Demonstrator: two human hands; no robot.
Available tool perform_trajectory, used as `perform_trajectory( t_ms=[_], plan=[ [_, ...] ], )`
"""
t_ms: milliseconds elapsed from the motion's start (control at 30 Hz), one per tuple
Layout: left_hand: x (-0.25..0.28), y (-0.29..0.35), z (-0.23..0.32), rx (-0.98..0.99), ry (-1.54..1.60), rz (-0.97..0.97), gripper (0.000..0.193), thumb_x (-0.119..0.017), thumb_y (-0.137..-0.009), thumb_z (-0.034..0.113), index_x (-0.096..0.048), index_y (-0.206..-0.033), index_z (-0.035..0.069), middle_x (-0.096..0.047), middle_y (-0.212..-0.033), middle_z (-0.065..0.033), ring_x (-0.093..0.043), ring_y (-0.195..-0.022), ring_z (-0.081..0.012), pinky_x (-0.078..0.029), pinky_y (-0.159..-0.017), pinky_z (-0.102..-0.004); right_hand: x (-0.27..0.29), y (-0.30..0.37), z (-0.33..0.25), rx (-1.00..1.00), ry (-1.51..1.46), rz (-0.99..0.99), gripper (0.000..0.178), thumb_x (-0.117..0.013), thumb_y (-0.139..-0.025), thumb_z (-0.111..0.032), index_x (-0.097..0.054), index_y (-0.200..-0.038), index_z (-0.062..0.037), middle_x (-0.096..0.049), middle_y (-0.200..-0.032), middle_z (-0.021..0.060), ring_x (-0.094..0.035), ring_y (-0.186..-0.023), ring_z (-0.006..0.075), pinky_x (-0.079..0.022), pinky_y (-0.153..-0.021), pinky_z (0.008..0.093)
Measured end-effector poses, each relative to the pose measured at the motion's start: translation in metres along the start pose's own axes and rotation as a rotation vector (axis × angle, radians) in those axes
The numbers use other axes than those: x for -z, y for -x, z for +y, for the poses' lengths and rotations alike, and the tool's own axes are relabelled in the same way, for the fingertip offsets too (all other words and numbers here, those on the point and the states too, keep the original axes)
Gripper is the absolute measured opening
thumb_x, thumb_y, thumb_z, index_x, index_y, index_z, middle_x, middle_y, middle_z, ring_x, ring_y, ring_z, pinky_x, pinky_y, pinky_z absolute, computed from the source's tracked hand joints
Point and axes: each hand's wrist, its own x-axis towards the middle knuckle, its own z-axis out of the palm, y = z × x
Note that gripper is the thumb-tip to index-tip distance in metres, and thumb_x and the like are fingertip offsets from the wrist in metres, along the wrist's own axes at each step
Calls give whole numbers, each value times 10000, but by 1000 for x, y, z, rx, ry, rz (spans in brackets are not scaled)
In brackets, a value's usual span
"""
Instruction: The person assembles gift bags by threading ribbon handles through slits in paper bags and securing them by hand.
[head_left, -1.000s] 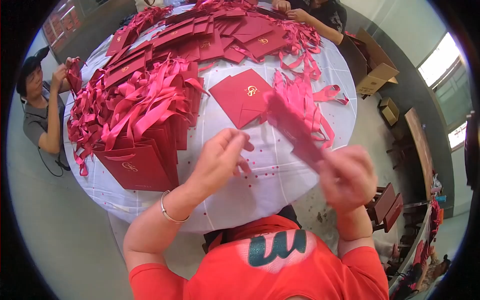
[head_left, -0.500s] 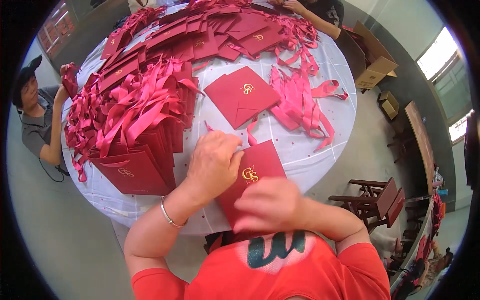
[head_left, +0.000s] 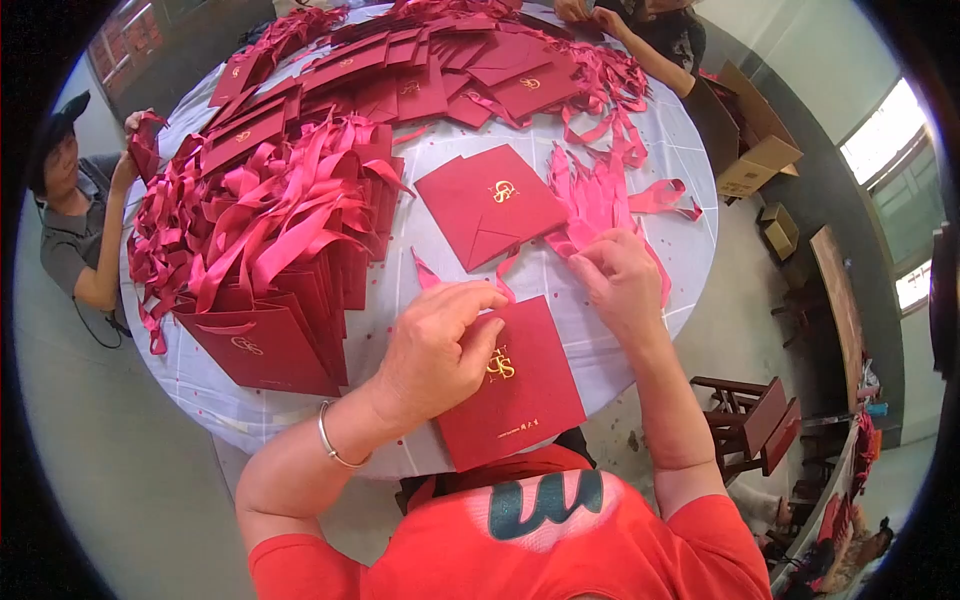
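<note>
A flat dark red paper gift bag [head_left: 530, 400] with gold print lies at the table edge before me. My left hand [head_left: 440, 345] rests over its upper left part, thumb and forefinger drawn together; what is between them is hidden. At the right, my right hand [head_left: 618, 280] has its fingertips pinched at the lower end of a heap of pink ribbons [head_left: 597, 195]. Just beyond my hands lies a small stack of flat red bags [head_left: 490, 205]. Pink ribbon tails [head_left: 508, 272] stick out between that stack and the near bag.
Upright red bags [head_left: 265, 345] with ribbon handles crowd the left side of the round, white-covered table [head_left: 400, 440]. More flat bags [head_left: 410, 90] pile up at the far side. Co-workers sit at left and far right. A cardboard box [head_left: 750, 150] and wooden stools [head_left: 750, 420] stand on the right.
My right hand has moved from the near bag up and right to the pink ribbons. My left hand stays over the bag's upper left part.
</note>
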Motion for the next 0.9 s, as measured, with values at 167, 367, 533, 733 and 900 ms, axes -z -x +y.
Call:
perform_trajectory(
  t_ms=[167,367,533,733,900],
  plan=[
    [5,1,5,739,809,-243,199,-549,-988,128,-625,-1112,-8,-688,-1000,-65,-625,-663,-70,-466,-551,-200,16,4,-44,270,-288,87,169,-781,-715,31,-652,-803,-34,-658,-811,83,-630,-752,229,-497,-657,329],
    [6,-6,3,1021,1064,-337,233,-505,-1027,211,-603,-1102,14,-649,-876,-31,-600,-567,-74,-397,-413,-174,6,21,-68,566,-271,-130,210,-802,-697,-58,-635,-822,-38,-670,-813,77,-623,-662,235,-496,-584,335],
    [1,0,-5,922,1033,-132,192,-527,-1013,180,-614,-1058,15,-676,-909,-51,-579,-556,-56,-421,-456,-169,13,29,-67,512,-269,-208,208,-806,-707,-61,-638,-828,-48,-657,-781,72,-605,-625,212,-482,-558,305],
    [5,-2,4,867,941,-248,183,-566,-995,168,-644,-1013,3,-659,-743,-26,-607,-585,-61,-434,-473,-180,13,20,-76,-7,-513,-223,321,-790,-786,-116,-663,-1061,-11,-650,-869,91,-606,-710,131,-478,-616,252],
    [0,0,9,757,784,-319,156,-605,-972,140,-676,-1024,12,-647,-708,-3,-603,-592,-52,-445,-495,-185,0,16,-68,-242,-941,-395,80,-684,-888,-43,-706,-934,19,-676,-957,55,-628,-873,108,-510,-756,259]
  ],
)
